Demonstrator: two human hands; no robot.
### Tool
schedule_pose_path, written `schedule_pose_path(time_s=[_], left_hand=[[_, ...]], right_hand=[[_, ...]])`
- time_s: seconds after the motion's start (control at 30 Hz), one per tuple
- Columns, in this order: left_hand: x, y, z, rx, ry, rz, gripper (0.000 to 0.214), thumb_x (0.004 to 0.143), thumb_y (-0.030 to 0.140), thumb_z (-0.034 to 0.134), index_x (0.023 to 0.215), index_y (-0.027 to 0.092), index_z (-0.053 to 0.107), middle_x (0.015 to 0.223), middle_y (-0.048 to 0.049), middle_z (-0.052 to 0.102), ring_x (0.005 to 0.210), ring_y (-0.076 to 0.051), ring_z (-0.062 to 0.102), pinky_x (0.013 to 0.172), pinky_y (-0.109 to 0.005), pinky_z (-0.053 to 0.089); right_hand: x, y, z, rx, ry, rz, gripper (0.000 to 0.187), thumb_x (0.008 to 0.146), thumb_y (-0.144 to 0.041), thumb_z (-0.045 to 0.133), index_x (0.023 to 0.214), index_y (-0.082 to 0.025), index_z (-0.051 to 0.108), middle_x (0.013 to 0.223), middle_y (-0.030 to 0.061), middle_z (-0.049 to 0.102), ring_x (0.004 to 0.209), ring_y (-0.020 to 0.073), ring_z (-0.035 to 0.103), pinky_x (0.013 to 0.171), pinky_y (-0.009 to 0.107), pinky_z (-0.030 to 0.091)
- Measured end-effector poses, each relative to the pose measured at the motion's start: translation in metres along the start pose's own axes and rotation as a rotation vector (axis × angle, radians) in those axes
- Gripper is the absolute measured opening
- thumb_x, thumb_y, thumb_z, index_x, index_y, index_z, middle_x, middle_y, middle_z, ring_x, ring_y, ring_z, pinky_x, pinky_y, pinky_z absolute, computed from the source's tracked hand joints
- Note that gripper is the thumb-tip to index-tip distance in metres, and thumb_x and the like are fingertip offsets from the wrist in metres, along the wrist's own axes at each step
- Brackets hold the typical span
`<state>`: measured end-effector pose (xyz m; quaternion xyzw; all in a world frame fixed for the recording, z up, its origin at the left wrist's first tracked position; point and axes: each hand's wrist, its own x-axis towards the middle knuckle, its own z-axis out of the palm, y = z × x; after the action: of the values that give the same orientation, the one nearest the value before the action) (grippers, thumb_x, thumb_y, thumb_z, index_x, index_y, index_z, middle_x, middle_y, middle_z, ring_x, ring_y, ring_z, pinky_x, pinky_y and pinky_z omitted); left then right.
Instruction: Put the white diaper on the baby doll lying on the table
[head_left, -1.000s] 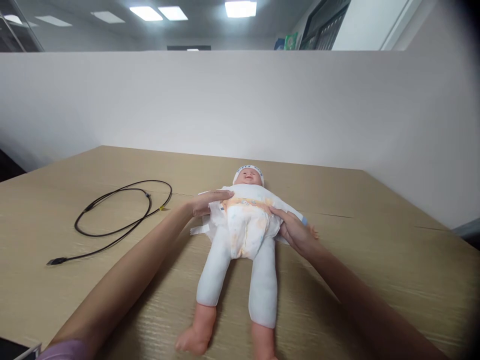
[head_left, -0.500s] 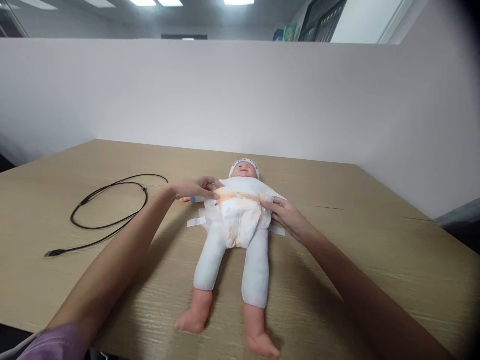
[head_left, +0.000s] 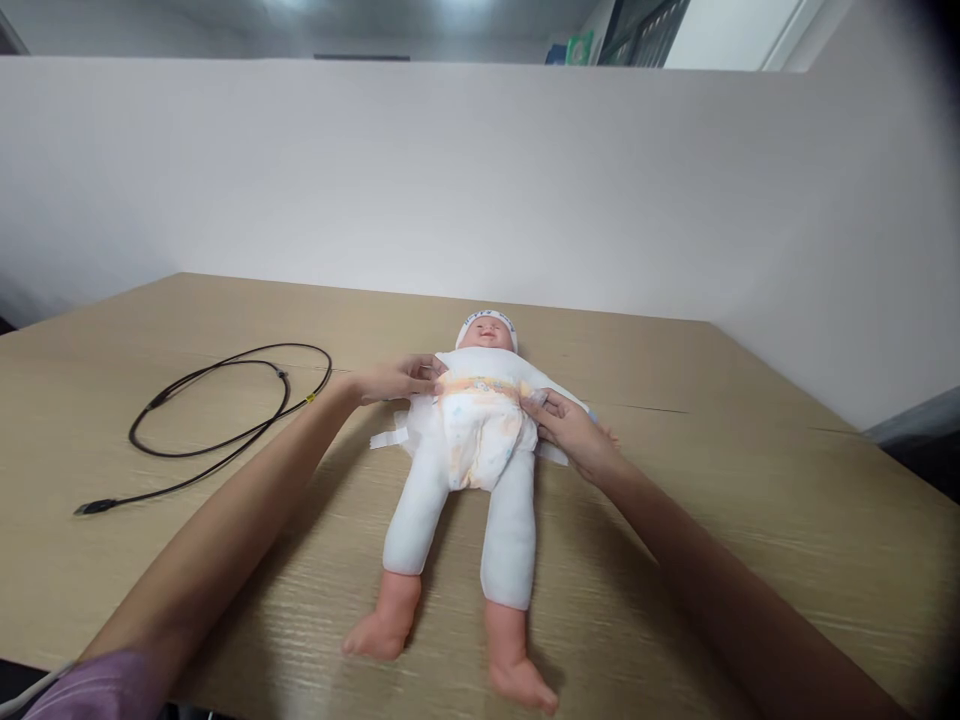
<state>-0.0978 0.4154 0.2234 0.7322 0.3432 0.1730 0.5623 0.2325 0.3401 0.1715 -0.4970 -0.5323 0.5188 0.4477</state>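
Note:
A baby doll [head_left: 507,540] in a white cap and white body lies on its back, feet toward me. Over its hips sits a white diaper [head_left: 480,430] with an orange waistband, its front panel up over the belly. My left hand [head_left: 405,378] pinches the panel's upper corner on the left. At the opposite corner my right hand [head_left: 561,418] grips the diaper's edge between thumb and fingers. A loose fastening tab [head_left: 388,438] sticks out on the left, and another tab [head_left: 553,454] shows below my right hand.
The doll lies on a wooden table [head_left: 675,540]. A looped black cable [head_left: 225,450] rests on the left, partly behind my left forearm. A pale partition [head_left: 480,180] rises behind the table.
The view has tilted slightly. My right hand has shifted a little inward with the diaper corner, and the doll's arm beyond it now shows more. My left hand stays at its corner.

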Motion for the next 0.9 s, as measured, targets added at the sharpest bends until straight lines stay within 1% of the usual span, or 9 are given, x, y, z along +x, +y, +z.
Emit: schedule_pose_path(time_s=[0.13, 0.2, 0.3, 0.4, 0.5, 0.6, 0.67, 0.77, 0.9], left_hand=[[-0.003, 0.004, -0.003, 0.083, 0.019, -0.009, 0.050, 0.089, 0.056, 0.079, 0.125, 0.025, 0.061, 0.114, -0.0044, 0.074, 0.101, -0.024, 0.070, 0.082, -0.036, 0.056], [-0.006, 0.011, -0.001, 0.205, 0.087, -0.009, 0.047, 0.091, 0.049, 0.075, 0.129, 0.025, 0.059, 0.120, -0.0066, 0.073, 0.108, -0.027, 0.070, 0.088, -0.040, 0.057], [-0.009, 0.027, 0.016, 0.532, 0.316, 0.081, 0.036, 0.096, 0.028, 0.060, 0.132, 0.022, 0.058, 0.139, -0.0136, 0.065, 0.125, -0.032, 0.065, 0.101, -0.049, 0.056], [-0.009, 0.054, 0.048, 0.795, 0.531, 0.303, 0.041, 0.095, 0.010, 0.043, 0.130, 0.020, 0.061, 0.145, -0.0159, 0.060, 0.140, -0.034, 0.054, 0.112, -0.054, 0.050], [-0.001, 0.080, 0.082, 0.808, 0.362, 0.521, 0.032, 0.103, 0.020, 0.046, 0.130, 0.022, 0.064, 0.140, -0.0107, 0.067, 0.141, -0.030, 0.054, 0.121, -0.049, 0.044], [0.013, 0.089, 0.105, 0.859, 0.192, 0.458, 0.026, 0.106, 0.037, 0.052, 0.122, 0.024, 0.069, 0.133, -0.0078, 0.072, 0.131, -0.031, 0.060, 0.115, -0.050, 0.046], [0.022, 0.084, 0.114, 0.918, 0.192, 0.367, 0.029, 0.104, 0.042, 0.057, 0.121, 0.022, 0.070, 0.133, -0.0092, 0.073, 0.130, -0.034, 0.059, 0.113, -0.052, 0.046], [0.029, 0.070, 0.120, 0.967, 0.244, 0.340, 0.034, 0.098, 0.044, 0.065, 0.122, 0.021, 0.070, 0.134, -0.0087, 0.073, 0.132, -0.036, 0.055, 0.117, -0.053, 0.042], [0.029, 0.061, 0.122, 0.976, 0.250, 0.347, 0.043, 0.094, 0.051, 0.068, 0.127, 0.024, 0.068, 0.140, -0.0075, 0.070, 0.132, -0.037, 0.053, 0.114, -0.054, 0.042]], right_hand=[[0.001, 0.011, 0.003, -0.089, 0.063, -0.087, 0.061, 0.076, -0.080, 0.083, 0.096, -0.025, 0.066, 0.101, 0.0051, 0.079, 0.090, 0.0230, 0.075, 0.082, 0.036, 0.063], [-0.002, 0.014, 0.001, -0.159, 0.099, -0.129, 0.060, 0.079, -0.082, 0.078, 0.093, -0.026, 0.062, 0.092, 0.0043, 0.076, 0.082, 0.0230, 0.072, 0.074, 0.036, 0.060], [-0.015, 0.014, -0.007, -0.290, 0.146, -0.172, 0.051, 0.082, -0.072, 0.079, 0.097, -0.026, 0.063, 0.087, 0.0047, 0.073, 0.078, 0.0254, 0.070, 0.071, 0.039, 0.055], [-0.036, 0.012, -0.020, -0.522, 0.183, -0.248, 0.035, 0.085, -0.053, 0.081, 0.103, -0.026, 0.068, 0.100, 0.0081, 0.077, 0.086, 0.0285, 0.070, 0.084, 0.045, 0.052], [-0.054, 0.015, -0.034, -0.862, 0.185, -0.352, 0.024, 0.093, -0.049, 0.068, 0.099, -0.025, 0.068, 0.106, 0.0094, 0.076, 0.097, 0.0312, 0.068, 0.096, 0.049, 0.046], [-0.060, 0.021, -0.042, -0.964, 0.185, -0.316, 0.031, 0.094, -0.055, 0.063, 0.098, -0.025, 0.065, 0.088, 0.0066, 0.071, 0.094, 0.0310, 0.065, 0.094, 0.047, 0.043], [-0.060, 0.023, -0.044, -0.963, 0.197, -0.221, 0.035, 0.090, -0.060, 0.065, 0.092, -0.025, 0.062, 0.076, 0.0035, 0.065, 0.085, 0.0294, 0.062, 0.085, 0.043, 0.042], [-0.058, 0.020, -0.044, -0.897, 0.196, -0.082, 0.041, 0.082, -0.064, 0.073, 0.078, -0.026, 0.058, 0.068, 0.0019, 0.059, 0.075, 0.0263, 0.054, 0.073, 0.037, 0.033], [-0.057, 0.013, -0.044, -0.724, 0.103, -0.047, 0.051, 0.079, -0.065, 0.078, 0.060, -0.025, 0.052, 0.058, -0.0006, 0.050, 0.065, 0.0201, 0.043, 0.067, 0.035, 0.027]])
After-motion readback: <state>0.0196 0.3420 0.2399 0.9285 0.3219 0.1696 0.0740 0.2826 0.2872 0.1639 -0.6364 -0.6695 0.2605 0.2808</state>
